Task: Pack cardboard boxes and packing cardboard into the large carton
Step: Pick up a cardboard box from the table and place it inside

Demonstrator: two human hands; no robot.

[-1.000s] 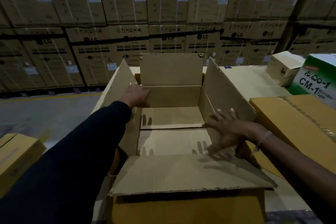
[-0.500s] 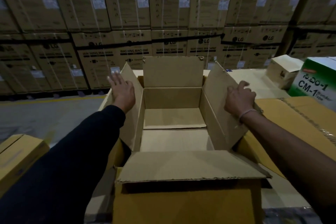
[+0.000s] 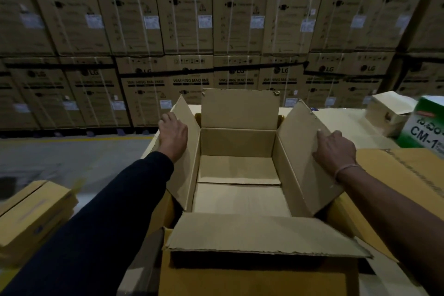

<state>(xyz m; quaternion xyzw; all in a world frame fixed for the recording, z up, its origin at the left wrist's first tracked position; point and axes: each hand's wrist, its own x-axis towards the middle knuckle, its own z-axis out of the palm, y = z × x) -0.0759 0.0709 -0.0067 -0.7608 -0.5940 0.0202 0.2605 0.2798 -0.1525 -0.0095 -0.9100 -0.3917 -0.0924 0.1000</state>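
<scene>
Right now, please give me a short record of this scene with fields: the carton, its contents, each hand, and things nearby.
carton: large carton, open, all four flaps up or folded outward
contents: no boxes visible inside; only the bare cardboard bottom shows
left hand: rests on the outside of the left flap
right hand: presses on the right flap, thumb on its inner face
nearby right: green box marked CM-1, small cardboard box
nearby left: yellow-brown box
background: stacked washing machine cartons

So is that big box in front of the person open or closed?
Open. All four flaps of the large carton stand spread, the left hand and right hand pressing the side flaps outward; only its bare floor shows.
</scene>
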